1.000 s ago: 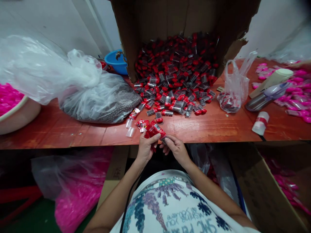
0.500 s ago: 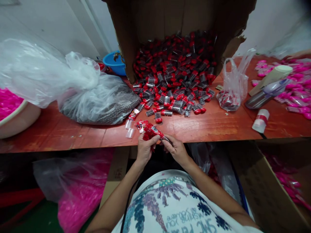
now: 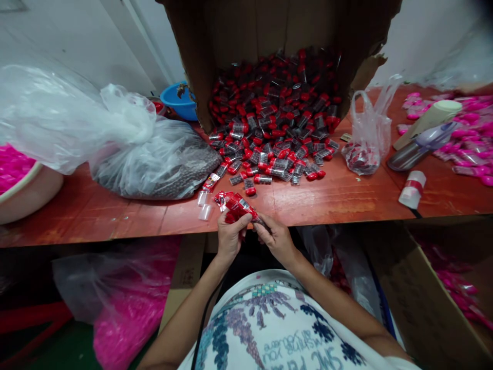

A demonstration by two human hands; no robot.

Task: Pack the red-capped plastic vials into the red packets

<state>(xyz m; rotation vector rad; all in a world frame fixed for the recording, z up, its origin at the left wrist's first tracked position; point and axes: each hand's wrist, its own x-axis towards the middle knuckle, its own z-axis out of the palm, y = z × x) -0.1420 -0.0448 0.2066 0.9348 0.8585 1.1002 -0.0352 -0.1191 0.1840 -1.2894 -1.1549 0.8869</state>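
My left hand (image 3: pixel 228 237) is closed round red printed plastic wrappers (image 3: pixel 243 204) at the table's front edge. Close beside it, my right hand (image 3: pixel 278 239) pinches the near end of the same wrappers; a dark bit shows at its fingertips, too small to name. Just beyond my hands lie more red wrappers (image 3: pixel 221 198) and two short clear tubes (image 3: pixel 204 212). A heap of small clear containers with red caps and dark contents (image 3: pixel 265 149) spills toward me from a tipped cardboard box (image 3: pixel 246 28).
On the left are a tied plastic bag of dark beads (image 3: pixel 162 164) and a pale basin (image 3: pixel 34 198) of pink pieces. To the right stand a small plastic bag (image 3: pixel 364 149), a bottle (image 3: pixel 419 146), a white roll (image 3: pixel 413 189) and pink items (image 3: pixel 473 139). Below sits an open carton (image 3: pixel 423 303).
My right fingers have shifted slightly on the end of the wrappers, and the wrappers have spread a little in my left hand. The view has moved slightly; the heap is unchanged.
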